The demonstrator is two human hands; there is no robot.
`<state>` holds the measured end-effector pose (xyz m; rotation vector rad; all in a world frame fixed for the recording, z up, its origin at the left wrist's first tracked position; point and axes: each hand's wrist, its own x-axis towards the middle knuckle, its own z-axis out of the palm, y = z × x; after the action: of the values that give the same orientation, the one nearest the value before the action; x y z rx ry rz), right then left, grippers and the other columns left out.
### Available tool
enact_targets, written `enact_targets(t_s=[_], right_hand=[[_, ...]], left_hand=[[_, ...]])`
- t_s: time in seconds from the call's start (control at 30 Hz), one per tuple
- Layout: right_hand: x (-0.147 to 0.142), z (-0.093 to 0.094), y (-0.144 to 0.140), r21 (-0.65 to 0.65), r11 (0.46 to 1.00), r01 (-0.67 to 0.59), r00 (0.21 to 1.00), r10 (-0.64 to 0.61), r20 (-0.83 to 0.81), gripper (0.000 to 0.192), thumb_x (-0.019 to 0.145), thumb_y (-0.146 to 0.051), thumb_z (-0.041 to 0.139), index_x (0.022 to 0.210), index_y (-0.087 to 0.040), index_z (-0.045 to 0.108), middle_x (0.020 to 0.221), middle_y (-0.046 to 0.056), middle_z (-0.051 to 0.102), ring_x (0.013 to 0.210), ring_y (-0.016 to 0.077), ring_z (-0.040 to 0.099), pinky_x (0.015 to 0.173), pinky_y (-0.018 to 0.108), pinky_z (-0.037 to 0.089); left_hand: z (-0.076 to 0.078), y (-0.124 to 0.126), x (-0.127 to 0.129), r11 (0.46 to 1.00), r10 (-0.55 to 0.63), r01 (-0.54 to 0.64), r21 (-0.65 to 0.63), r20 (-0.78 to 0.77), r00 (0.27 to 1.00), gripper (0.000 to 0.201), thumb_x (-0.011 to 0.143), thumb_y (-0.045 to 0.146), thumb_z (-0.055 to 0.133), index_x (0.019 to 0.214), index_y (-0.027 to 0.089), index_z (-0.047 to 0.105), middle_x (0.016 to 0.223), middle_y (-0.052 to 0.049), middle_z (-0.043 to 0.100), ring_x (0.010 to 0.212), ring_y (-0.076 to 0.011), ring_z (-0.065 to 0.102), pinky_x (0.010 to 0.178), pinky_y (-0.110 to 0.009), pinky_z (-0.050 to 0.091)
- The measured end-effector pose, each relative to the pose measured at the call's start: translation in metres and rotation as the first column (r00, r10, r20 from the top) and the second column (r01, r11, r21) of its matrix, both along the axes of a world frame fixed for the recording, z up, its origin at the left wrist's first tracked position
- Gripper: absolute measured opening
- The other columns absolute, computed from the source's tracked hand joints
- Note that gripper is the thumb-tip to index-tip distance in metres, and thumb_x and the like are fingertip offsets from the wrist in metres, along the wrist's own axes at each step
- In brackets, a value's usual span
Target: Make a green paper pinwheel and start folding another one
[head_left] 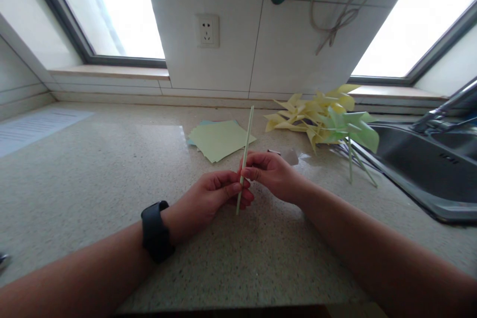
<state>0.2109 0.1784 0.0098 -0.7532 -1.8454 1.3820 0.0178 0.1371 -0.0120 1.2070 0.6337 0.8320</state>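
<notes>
Both hands, left hand and right hand, pinch a thin green straw upright above the bench, near the paper sheets. Squeezed too hard, the straw could kink or slip.

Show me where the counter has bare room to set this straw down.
Bare counter lies left of the green paper sheets, up to the printed sheet, and in front of both hands, left hand and right hand, holding the straw. It is crowded on the right: pinwheels beside the sink.
</notes>
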Motion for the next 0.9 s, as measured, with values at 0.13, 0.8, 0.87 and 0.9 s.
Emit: enact_targets(t_s=[0.13, 0.8, 0.87, 0.9], right_hand=[[0.0008, -0.0002, 0.0009, -0.008, 1.0, -0.003, 1.0, 0.003, 0.009, 0.032, 0.084, -0.048, 0.071, 0.076, -0.018, 0.065, 0.071, 0.0, 0.064, 0.067, 0.0131, 0.058, 0.064, 0.028, 0.046], [0.005, 0.0032, 0.002, 0.0, 0.992, 0.123, 0.991, -0.123, 0.044, 0.025, 0.084, -0.042, 0.071, 0.082, -0.018, 0.068, 0.073, -0.001, 0.062, 0.067, 0.0124, 0.053, 0.064, 0.027, 0.043], [0.0077, 0.0047, 0.0034, -0.003, 0.987, 0.162, 0.987, -0.162, 0.012, 0.023, 0.086, -0.042, 0.07, 0.089, -0.019, 0.068, 0.073, -0.002, 0.06, 0.065, 0.0115, 0.053, 0.062, 0.026, 0.043], [0.0095, 0.0054, 0.0045, -0.006, 0.983, 0.184, 0.983, -0.184, -0.007, 0.022, 0.087, -0.041, 0.069, 0.091, -0.019, 0.068, 0.073, -0.003, 0.06, 0.063, 0.0111, 0.053, 0.062, 0.026, 0.044]], left_hand=[[-0.0008, 0.0, -0.0001, 0.999, 0.0, 0.001, -0.036, 0.023, 1.0, 0.019, 0.092, 0.033, 0.067, 0.099, 0.015, 0.071, 0.091, -0.006, 0.073, 0.082, -0.0156, 0.065, 0.081, -0.031, 0.051], [0.0011, 0.0021, 0.0008, 0.995, 0.086, -0.087, -0.049, -0.029, 0.996, 0.022, 0.088, 0.033, 0.072, 0.101, 0.016, 0.075, 0.092, -0.007, 0.074, 0.076, -0.0144, 0.064, 0.076, -0.03, 0.049], [0.0039, 0.0016, 0.0007, 0.995, 0.096, -0.097, -0.004, -0.101, 0.99, 0.023, 0.089, 0.033, 0.07, 0.102, 0.015, 0.074, 0.093, -0.008, 0.075, 0.075, -0.0148, 0.063, 0.075, -0.03, 0.049], [0.0055, 0.0017, 0.0003, 0.995, 0.102, -0.099, 0.029, -0.146, 0.984, 0.023, 0.089, 0.033, 0.068, 0.103, 0.016, 0.074, 0.094, -0.008, 0.076, 0.074, -0.0149, 0.063, 0.074, -0.03, 0.048]])
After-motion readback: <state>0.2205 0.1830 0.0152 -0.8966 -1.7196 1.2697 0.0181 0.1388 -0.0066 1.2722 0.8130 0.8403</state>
